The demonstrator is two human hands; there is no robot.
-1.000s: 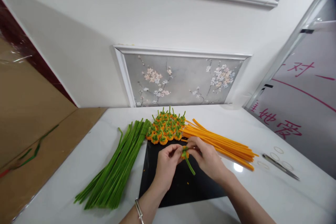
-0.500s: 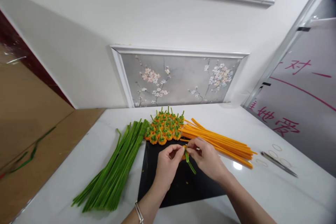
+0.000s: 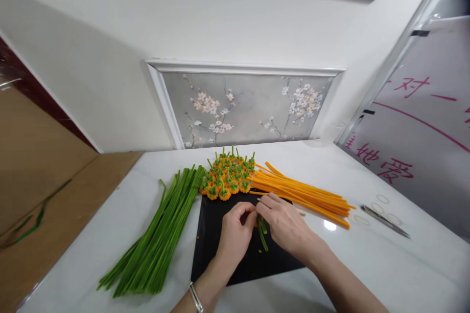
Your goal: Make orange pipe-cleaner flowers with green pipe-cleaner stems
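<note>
My left hand (image 3: 236,230) is closed in a pinch over the black mat (image 3: 213,254), thumb and forefinger on a small orange piece mostly hidden by the fingers. My right hand (image 3: 284,219) meets it from the right, fingers curled together around the same piece. From between the two hands a green pipe cleaner (image 3: 263,238) hangs down toward the mat. Just behind them sits a cluster of small orange pipe-cleaner pumpkins (image 3: 224,191) with green tops and upright stems.
Green pipe cleaners (image 3: 157,239) lie in a bundle on the left, orange pipe cleaners (image 3: 304,193) on the right. Farther right are a slim metal tool (image 3: 385,221), perhaps tweezers, and several pale rings (image 3: 382,199). Cardboard (image 3: 73,205) borders the white table (image 3: 404,274).
My right hand has turned, its back now facing up and its fingers curled over the piece. The green pipe cleaner hangs more steeply. The view has shifted slightly.
</note>
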